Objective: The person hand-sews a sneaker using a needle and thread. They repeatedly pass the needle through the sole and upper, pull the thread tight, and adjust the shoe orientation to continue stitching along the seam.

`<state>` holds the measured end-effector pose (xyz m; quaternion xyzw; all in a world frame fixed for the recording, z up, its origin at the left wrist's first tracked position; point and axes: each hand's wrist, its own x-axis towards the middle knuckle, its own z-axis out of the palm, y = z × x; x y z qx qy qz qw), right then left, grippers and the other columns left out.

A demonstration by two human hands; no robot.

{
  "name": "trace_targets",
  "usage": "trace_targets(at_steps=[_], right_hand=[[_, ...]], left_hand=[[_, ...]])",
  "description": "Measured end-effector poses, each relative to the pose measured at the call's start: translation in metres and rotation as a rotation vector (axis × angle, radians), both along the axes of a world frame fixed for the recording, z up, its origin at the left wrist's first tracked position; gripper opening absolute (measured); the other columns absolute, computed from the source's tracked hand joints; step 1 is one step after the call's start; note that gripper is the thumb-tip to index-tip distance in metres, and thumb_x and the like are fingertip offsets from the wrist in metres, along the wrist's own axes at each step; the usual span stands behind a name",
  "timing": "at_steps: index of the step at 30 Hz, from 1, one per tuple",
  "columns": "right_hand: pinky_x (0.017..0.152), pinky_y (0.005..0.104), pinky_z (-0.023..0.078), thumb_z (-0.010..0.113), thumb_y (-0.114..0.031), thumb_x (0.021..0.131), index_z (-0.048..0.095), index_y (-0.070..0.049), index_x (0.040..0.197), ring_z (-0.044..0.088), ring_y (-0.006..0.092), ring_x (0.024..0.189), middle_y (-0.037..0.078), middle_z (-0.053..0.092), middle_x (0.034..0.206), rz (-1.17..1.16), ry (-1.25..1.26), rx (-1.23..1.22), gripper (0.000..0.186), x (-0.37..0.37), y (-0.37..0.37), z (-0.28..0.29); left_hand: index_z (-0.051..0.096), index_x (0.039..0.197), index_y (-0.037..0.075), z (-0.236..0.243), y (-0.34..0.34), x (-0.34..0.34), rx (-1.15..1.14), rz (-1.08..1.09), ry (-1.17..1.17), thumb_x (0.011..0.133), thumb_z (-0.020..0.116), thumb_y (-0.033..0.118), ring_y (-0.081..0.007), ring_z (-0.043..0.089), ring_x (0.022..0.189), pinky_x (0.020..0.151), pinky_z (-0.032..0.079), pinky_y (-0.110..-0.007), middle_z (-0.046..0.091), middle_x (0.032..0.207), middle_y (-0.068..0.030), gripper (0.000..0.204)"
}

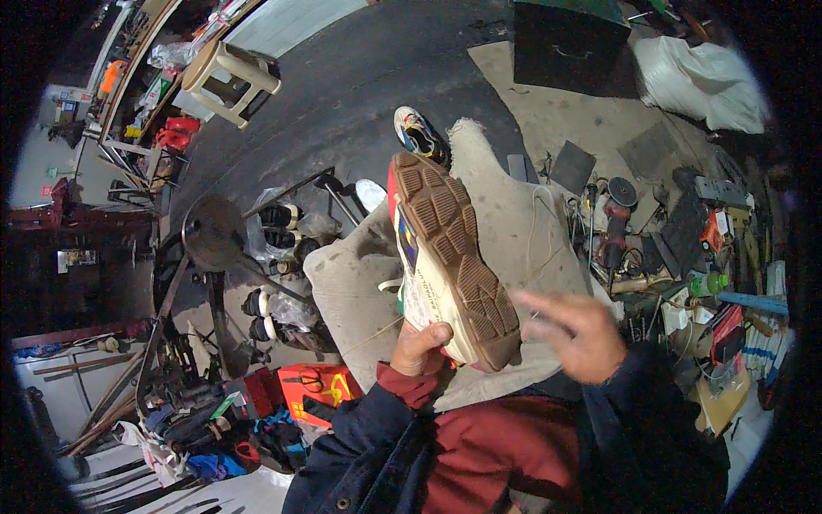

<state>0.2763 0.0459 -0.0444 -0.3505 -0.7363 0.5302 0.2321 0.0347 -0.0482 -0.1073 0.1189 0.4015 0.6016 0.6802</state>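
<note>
My left hand [419, 344] grips a sneaker [458, 257] by its heel end. The brown ridged sole is turned up toward me, and the cream upper with red and blue patches shows along the left side. Just right of the heel, my right hand [582, 336] is blurred by motion, with its fingers stretched toward the sole. I see nothing held in it. Under the shoe a stained beige cloth [360, 274] spreads over my lap. A second multicoloured sneaker [415, 130] stands on the dark floor beyond the toe.
An iron stand with a round wheel [214, 233] is at the left, by shoes in plastic bags [278, 223]. An orange box [318, 390] lies near my left elbow. Tools, including an angle grinder [615, 231], crowd the right. A stool [229, 79] and a white sack [698, 81] are farther off.
</note>
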Motion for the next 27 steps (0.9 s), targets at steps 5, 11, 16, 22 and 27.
trace_targets(at_steps=[5, 11, 16, 22, 27], right_hand=[[0.072, 0.0327, 0.052, 0.058, 0.000, 0.093, 0.059, -0.005, 0.136, 0.067, 0.0216, 0.073, 0.013, 0.070, 0.086, 0.151, 0.064, -0.144, 0.044, -0.020, -0.007, 0.017], [0.070, 0.0323, 0.052, 0.058, 0.000, 0.093, 0.058, -0.006, 0.139, 0.066, 0.0210, 0.072, 0.012, 0.068, 0.082, 0.156, 0.057, -0.149, 0.046, -0.024, -0.007, 0.019], [0.068, 0.0311, 0.051, 0.056, -0.001, 0.094, 0.057, -0.006, 0.139, 0.064, 0.0188, 0.069, 0.011, 0.067, 0.078, 0.160, 0.033, -0.160, 0.046, -0.029, -0.006, 0.021], [0.068, 0.0312, 0.051, 0.053, -0.004, 0.097, 0.054, -0.008, 0.142, 0.059, 0.0148, 0.068, 0.009, 0.062, 0.072, 0.094, 0.082, -0.331, 0.046, -0.037, -0.015, 0.020], [0.068, 0.0287, 0.049, 0.052, -0.006, 0.099, 0.054, -0.007, 0.142, 0.054, 0.0100, 0.070, 0.005, 0.060, 0.072, 0.024, 0.137, -0.432, 0.043, -0.041, -0.024, 0.016]], left_hand=[[0.041, 0.144, 0.004, 0.006, -0.001, -0.004, -0.061, -0.044, 0.028, 0.075, 0.080, 0.024, -0.0283, 0.059, 0.120, 0.103, 0.049, -0.043, 0.059, 0.131, -0.0116, 0.081], [0.044, 0.140, 0.005, 0.012, 0.003, 0.003, 0.012, 0.016, 0.033, 0.079, 0.078, 0.024, -0.0241, 0.065, 0.108, 0.094, 0.055, -0.039, 0.064, 0.120, -0.0089, 0.072], [0.047, 0.136, 0.005, 0.017, 0.003, 0.000, -0.008, -0.004, 0.041, 0.080, 0.077, 0.024, -0.0216, 0.066, 0.103, 0.089, 0.056, -0.038, 0.065, 0.115, -0.0080, 0.067], [0.050, 0.133, 0.005, 0.013, 0.001, 0.003, -0.028, 0.075, 0.044, 0.083, 0.077, 0.025, -0.0203, 0.070, 0.085, 0.062, 0.060, -0.032, 0.067, 0.108, -0.0079, 0.061], [0.051, 0.132, 0.005, 0.007, -0.001, -0.001, -0.014, 0.019, 0.055, 0.084, 0.077, 0.028, -0.0218, 0.071, 0.083, 0.059, 0.059, -0.034, 0.067, 0.108, -0.0095, 0.059]])
